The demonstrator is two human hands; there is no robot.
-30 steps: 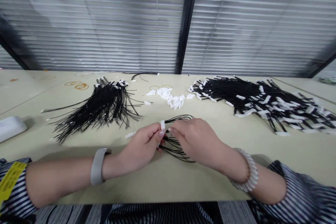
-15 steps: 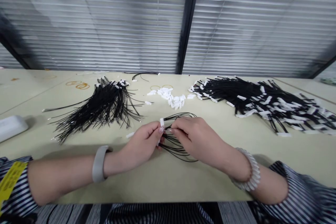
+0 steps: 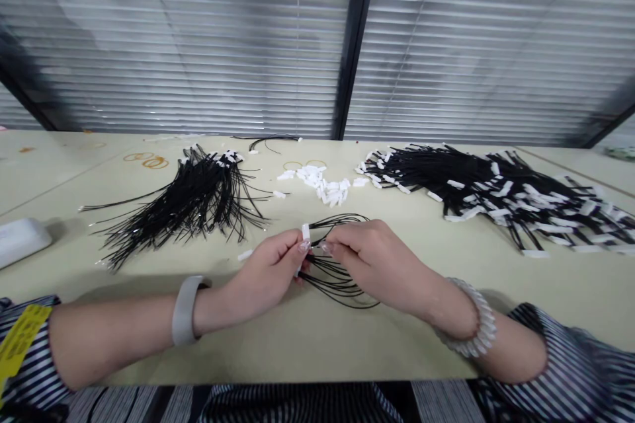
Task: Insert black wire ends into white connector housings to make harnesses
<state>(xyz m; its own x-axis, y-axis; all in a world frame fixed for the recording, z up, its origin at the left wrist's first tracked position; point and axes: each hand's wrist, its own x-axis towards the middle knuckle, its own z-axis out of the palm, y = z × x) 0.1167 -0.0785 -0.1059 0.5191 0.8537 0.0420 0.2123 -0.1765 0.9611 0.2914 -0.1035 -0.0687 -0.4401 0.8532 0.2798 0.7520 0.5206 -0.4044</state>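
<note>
Between the fingers of my left hand (image 3: 270, 271) is a white plastic connector (image 3: 305, 232), held upright over the table. Several thin black wires (image 3: 342, 291) loop out from it to the right and curve back. My right hand (image 3: 377, 268) is closed in a pinch on one black wire (image 3: 317, 242) close to the connector, its fingertips almost touching those of my left hand. The exact wire end is hidden by the fingers. A loose white connector (image 3: 245, 255) lies on the table beside my left hand.
A heap of black wires (image 3: 183, 205) lies at the left, and loose white connectors (image 3: 322, 184) are piled at the centre. Finished-looking wire harnesses (image 3: 476, 178) are stacked at the right. Rubber bands (image 3: 155, 162) and a white rounded object (image 3: 22, 241) rest at the left.
My right hand has shifted very slightly to the right, away from the connector, still pinching. The left hand keeps its hold with little movement.
</note>
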